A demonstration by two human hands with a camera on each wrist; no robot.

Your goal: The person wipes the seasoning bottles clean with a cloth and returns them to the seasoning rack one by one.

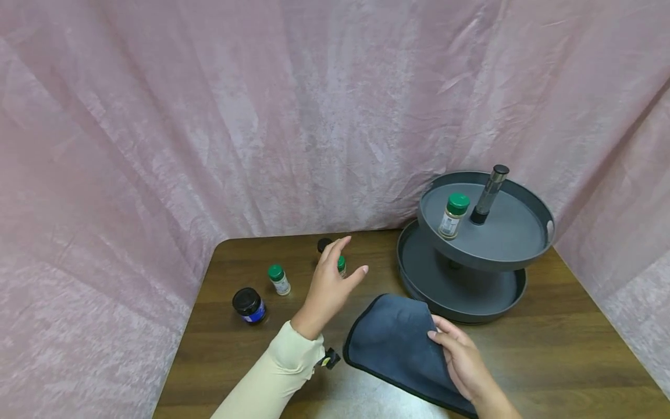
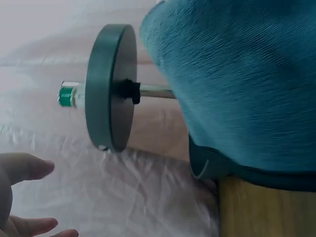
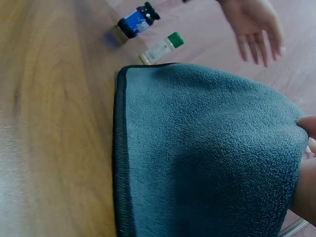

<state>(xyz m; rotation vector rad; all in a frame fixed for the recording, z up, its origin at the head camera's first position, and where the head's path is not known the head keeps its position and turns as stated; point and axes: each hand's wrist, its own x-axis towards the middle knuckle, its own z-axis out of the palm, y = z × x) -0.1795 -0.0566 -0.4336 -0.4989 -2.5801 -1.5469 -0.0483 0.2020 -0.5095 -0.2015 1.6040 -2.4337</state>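
Note:
My right hand (image 1: 460, 358) pinches a dark blue-grey cloth (image 1: 400, 343) with black edging, thumb on top. The cloth hangs above the table in front of the tiered tray and fills much of both wrist views. My left hand (image 1: 330, 282) is raised over the table to the cloth's left, thumb and fingers spread, holding nothing. Behind it in the head view, a green-capped bottle (image 1: 342, 265) and a black-capped one (image 1: 324, 244) are partly hidden. Farther left stand a green-capped spice bottle (image 1: 280, 280) and a black-lidded jar with a blue label (image 1: 249, 305).
A grey two-tier round tray (image 1: 502, 256) with a central post (image 1: 489, 194) stands at the back right. On its upper tier sits a green-capped spice bottle (image 1: 453, 216). Pink curtains (image 1: 314, 116) hang behind the wooden table (image 1: 570, 343).

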